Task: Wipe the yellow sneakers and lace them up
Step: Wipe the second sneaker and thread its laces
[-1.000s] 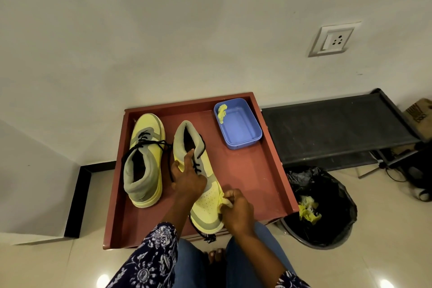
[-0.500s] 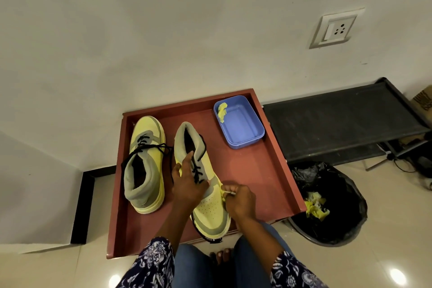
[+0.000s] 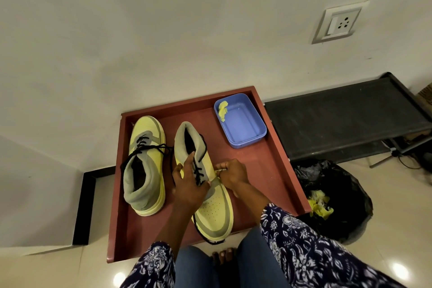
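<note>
Since a second ago the right hand (image 3: 232, 174) has moved from the toe up along the side of the right sneaker (image 3: 205, 184), its fingers curled, pinching a small yellow cloth (image 3: 217, 179) against the shoe. The left hand (image 3: 189, 181) stays curled over the laces, gripping that sneaker. The left sneaker (image 3: 145, 166) has not moved; it lies beside it, laces loose. Both sit on a red tray (image 3: 268, 170), with a blue tub (image 3: 240, 121) holding a yellow scrap at the far corner. A black bin (image 3: 336, 199) stands right of the tray, a black rack (image 3: 339, 114) against the white wall (image 3: 163, 30), with a socket (image 3: 340, 22).
</note>
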